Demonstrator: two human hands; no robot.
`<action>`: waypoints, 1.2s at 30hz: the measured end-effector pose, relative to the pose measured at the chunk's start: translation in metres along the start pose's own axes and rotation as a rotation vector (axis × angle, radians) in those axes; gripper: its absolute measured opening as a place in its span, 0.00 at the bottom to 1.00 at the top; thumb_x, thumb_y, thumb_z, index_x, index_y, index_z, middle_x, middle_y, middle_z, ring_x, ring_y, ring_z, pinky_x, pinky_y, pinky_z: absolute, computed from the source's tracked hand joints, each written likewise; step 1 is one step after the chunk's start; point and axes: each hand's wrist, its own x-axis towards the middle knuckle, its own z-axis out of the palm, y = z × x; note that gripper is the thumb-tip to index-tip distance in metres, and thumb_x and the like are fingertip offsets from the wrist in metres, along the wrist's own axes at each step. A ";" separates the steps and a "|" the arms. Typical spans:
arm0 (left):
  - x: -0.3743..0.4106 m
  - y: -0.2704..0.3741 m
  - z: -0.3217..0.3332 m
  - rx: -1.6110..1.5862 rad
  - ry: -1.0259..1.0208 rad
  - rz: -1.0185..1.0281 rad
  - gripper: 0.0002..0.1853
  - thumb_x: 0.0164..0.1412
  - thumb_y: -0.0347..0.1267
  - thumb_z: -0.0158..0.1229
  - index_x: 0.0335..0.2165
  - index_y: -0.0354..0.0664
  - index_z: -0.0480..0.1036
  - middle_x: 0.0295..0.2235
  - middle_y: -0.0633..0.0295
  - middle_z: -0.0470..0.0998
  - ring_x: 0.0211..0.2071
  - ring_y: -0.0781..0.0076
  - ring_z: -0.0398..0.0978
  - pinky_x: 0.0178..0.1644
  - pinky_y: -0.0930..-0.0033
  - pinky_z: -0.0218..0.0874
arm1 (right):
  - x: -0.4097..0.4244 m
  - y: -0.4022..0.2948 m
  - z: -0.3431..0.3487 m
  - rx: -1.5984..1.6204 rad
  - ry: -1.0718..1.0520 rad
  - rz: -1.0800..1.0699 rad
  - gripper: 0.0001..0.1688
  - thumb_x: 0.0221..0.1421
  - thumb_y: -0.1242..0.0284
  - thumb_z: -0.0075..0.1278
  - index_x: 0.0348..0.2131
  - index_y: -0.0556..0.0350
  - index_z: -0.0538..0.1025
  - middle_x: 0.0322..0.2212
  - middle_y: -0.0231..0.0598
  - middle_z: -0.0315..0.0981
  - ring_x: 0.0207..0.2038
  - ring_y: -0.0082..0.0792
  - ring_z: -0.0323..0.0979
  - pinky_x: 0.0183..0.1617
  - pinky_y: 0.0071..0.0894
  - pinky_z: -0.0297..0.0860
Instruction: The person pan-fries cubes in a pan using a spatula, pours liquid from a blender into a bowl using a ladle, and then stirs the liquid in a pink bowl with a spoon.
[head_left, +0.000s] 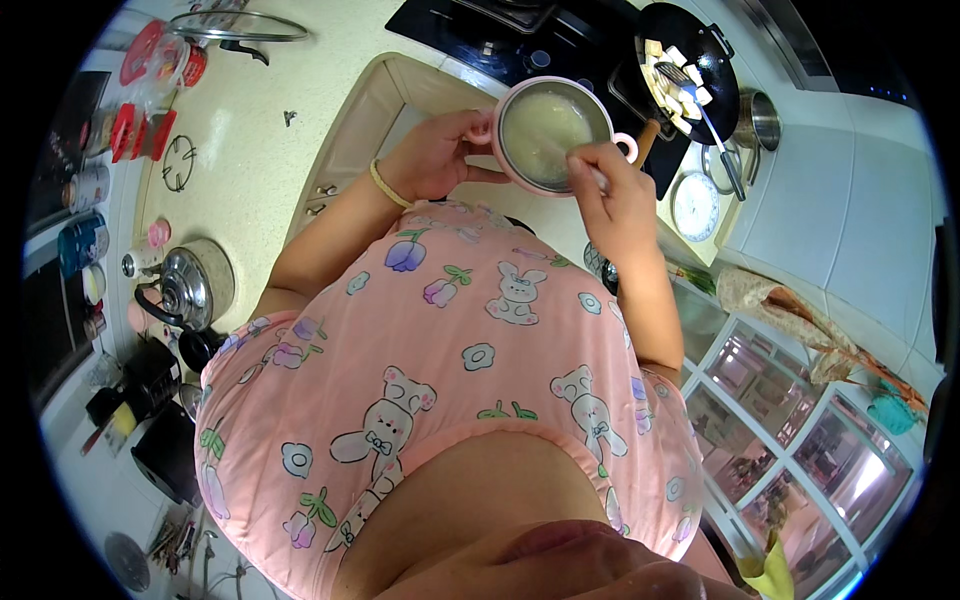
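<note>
Above the gap before the cooktop, my left hand (442, 154) grips one ear handle of a pink bowl with a metal lining (504, 161). A pale, cloudy liquid (546, 131) fills part of it. My right hand (616, 195) is pinched at the bowl's near right rim, around a pale utensil handle (600, 178). The utensil's lower end is hidden, so its kind is unclear. Beyond to the right, a black wok (716, 67) holds several pale tofu-like cubes (675, 56). A slotted turner (709, 124) leans in the wok, its handle over the rim.
A black glass cooktop (465, 34) lies ahead. To its right are a steel pot (761, 120) and a patterned plate (695, 206). On the left counter (262, 142) stand a glass lid (240, 26), a metal trivet (179, 163), a steel kettle (199, 281) and several jars (86, 187).
</note>
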 end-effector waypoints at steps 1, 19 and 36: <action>0.000 0.000 0.000 0.000 0.002 0.001 0.14 0.65 0.38 0.39 0.24 0.46 0.61 0.30 0.68 0.65 0.40 0.71 0.71 0.55 0.47 0.64 | 0.001 0.003 0.000 -0.051 0.040 0.022 0.03 0.54 0.76 0.50 0.30 0.57 0.74 0.23 0.46 0.74 0.26 0.46 0.75 0.29 0.34 0.69; 0.002 -0.001 -0.007 -0.010 -0.053 0.010 0.15 0.66 0.39 0.39 0.23 0.47 0.60 0.29 0.68 0.64 0.40 0.70 0.72 0.53 0.47 0.66 | 0.004 0.018 -0.007 -0.004 0.173 0.238 0.05 0.55 0.76 0.49 0.30 0.60 0.75 0.23 0.42 0.75 0.22 0.35 0.76 0.28 0.26 0.69; -0.002 0.001 -0.003 -0.008 0.003 0.012 0.15 0.66 0.40 0.39 0.25 0.46 0.64 0.29 0.69 0.64 0.39 0.72 0.71 0.53 0.46 0.65 | -0.004 0.018 -0.010 0.032 0.164 0.207 0.04 0.55 0.76 0.49 0.28 0.58 0.74 0.21 0.44 0.75 0.21 0.39 0.74 0.26 0.27 0.67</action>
